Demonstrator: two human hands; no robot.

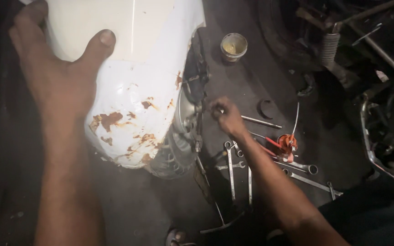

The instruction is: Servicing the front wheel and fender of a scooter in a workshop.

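Left hand [62,68] spread wide and flat on the white mudguard [137,86], thumb splayed across the upper face, palm pressing, nothing gripped. Mudguard filling the upper middle of the view, curving down over the wheel hub [185,123], rust patches scattered over the lower curve. Looks like painted sheet metal: stiff, fairly light, probably slick on the glossy top and rougher where rust has broken through. Flaking lower edge likely sharp, so best taken by the broad clean crown, just where the palm lies now, or by both sides. Right hand [226,116] down low by the hub, fingers pinched together at the axle area; whether anything small sits between them cannot be made out. Hands well apart, one high on the guard, one down at the wheel. On the dark floor just beside the right forearm, a scatter of spanners [233,166], a thin steel rod [261,122], an orange-and-red tool [288,143]. Farther up, a small round tin [233,46] with yellowish contents, well clear of both hands. Coil spring [330,48] off at upper right, among dark machine parts.
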